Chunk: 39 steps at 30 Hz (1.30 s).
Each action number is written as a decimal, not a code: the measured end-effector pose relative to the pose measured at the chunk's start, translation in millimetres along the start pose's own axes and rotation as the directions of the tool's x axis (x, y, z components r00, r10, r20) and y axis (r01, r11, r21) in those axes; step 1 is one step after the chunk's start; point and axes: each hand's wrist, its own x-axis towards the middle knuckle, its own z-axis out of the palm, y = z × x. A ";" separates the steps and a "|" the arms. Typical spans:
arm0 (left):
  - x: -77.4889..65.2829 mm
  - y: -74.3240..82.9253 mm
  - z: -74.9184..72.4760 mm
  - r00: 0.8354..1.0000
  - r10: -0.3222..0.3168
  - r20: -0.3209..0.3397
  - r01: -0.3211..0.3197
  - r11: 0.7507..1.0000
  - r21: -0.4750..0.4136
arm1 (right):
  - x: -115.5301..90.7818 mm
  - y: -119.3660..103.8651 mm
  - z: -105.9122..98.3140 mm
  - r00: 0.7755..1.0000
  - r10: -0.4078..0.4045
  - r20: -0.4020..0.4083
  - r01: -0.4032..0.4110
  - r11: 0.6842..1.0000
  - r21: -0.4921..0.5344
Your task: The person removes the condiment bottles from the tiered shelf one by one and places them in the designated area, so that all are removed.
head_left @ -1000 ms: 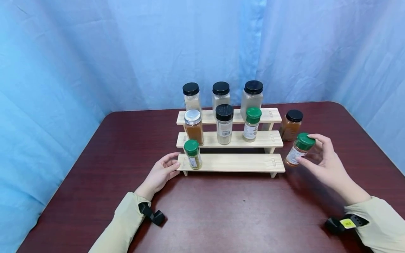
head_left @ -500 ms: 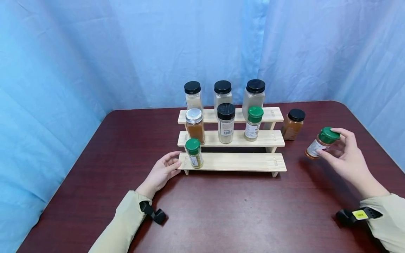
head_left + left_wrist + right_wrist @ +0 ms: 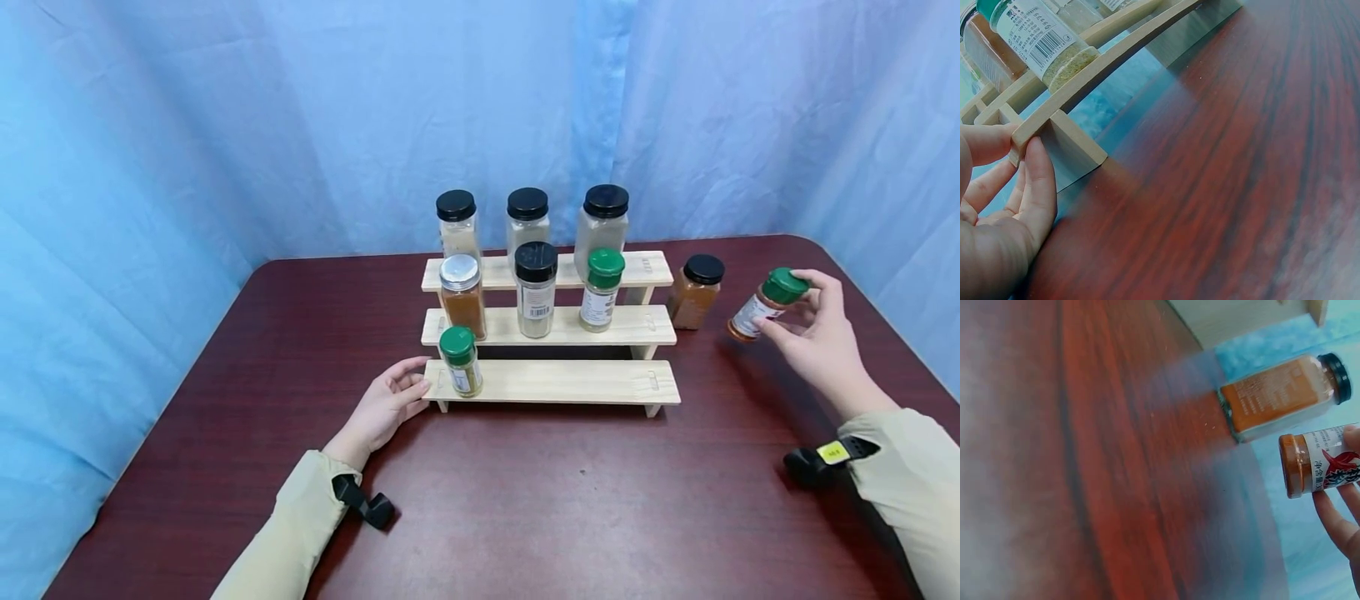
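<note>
In the head view a three-tier wooden rack (image 3: 562, 382) stands mid-table. My left hand (image 3: 382, 408) pinches the left end of its lowest shelf between thumb and fingers, which the left wrist view shows close up. A green-capped spice jar (image 3: 461, 367) stands on that shelf near the hand. At the right, my right hand (image 3: 821, 346) holds another green-capped spice jar (image 3: 759, 315), tilted and raised off the table. Its label and orange-red contents show in the right wrist view. Left of it, a black-capped jar of orange-brown powder (image 3: 693, 293) stands on the table beside the rack.
The middle shelf carries a silver-capped jar (image 3: 462, 304), a black-capped shaker (image 3: 536, 292) and a green-capped jar (image 3: 600, 292). Three black-capped jars, one a large jar (image 3: 602, 229), line the top shelf. A blue curtain (image 3: 360, 125) hangs behind the dark red table (image 3: 525, 517).
My right hand has carried the green-capped jar to the right, away from the rack, then somewhat farther back. My left hand stays at the rack's end.
</note>
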 end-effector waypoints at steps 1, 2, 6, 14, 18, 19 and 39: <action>-0.1 0.1 0.0 1.000 -0.001 -0.003 0.001 1.000 -0.002 | 2.6 0.6 1.2 1.000 0.007 0.004 -0.007 1.000 -0.004; -0.2 0.1 -0.1 1.000 -0.004 -0.005 0.004 1.000 -0.003 | 5.1 1.4 2.4 1.000 0.014 0.007 -0.014 1.000 -0.014; -0.6 0.3 -0.2 1.000 -0.011 -0.016 0.011 1.000 -0.006 | 14.3 4.5 6.5 1.000 0.022 0.020 -0.021 0.998 -0.064; -1.6 2.3 1.0 1.000 -0.003 -0.018 0.002 1.000 -0.009 | 26.0 14.2 8.1 0.997 0.022 0.070 -0.012 0.990 -0.138; -2.1 2.2 1.6 1.000 -0.006 -0.024 0.006 1.000 -0.006 | 26.1 20.4 7.0 0.996 0.055 0.069 -0.042 0.983 -0.180; -2.0 2.0 1.7 1.000 -0.007 -0.024 0.007 1.000 -0.005 | 25.9 21.6 6.6 0.996 0.063 0.066 -0.050 0.981 -0.187; -3.6 2.9 3.4 1.000 -0.006 -0.030 0.006 1.000 0.000 | 26.8 22.4 4.7 0.995 0.077 0.070 -0.061 0.977 -0.204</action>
